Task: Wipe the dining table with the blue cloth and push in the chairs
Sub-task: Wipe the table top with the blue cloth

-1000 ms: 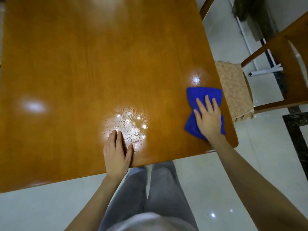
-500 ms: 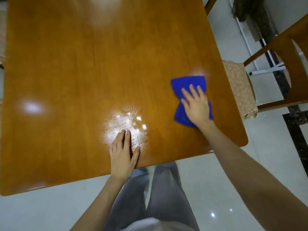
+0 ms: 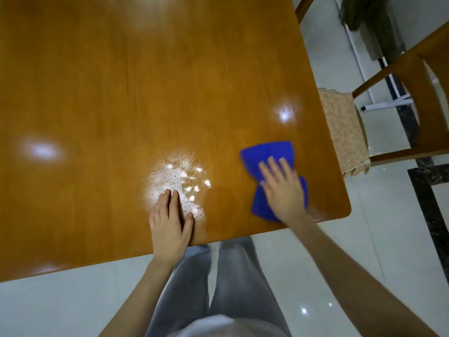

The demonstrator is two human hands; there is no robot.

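fingers of right hand straight, slightly spread, lying flat on top of blue cloth. palm presses it to the wood, and nothing is curled round it. hand blurred at the edges. cloth pinched in at the middle under the palm (bow-tie outline), one lobe showing past the fingertips, the other toward the wrist. cloth lies on dining table, near-right part, close to the rounded corner but short of the edge.

left hand flat on the tabletop by the near edge, well apart from the cloth. its fingers straight and close together, thumb out to the side, holding nothing. fingertips rest on the near rim of a wet patch, streaky and bright with glare. patch lies between the two hands, nearer the left.

two more glare spots on the wood: one far left, one beyond the cloth.

chair at the table's right side, wooden frame, patterned seat cushion just beside the table edge. seat plainly out from under the top. whether cushion touches the table, cannot tell.

pale glossy floor tiles below. grey trousers between the forearms, at the near edge.
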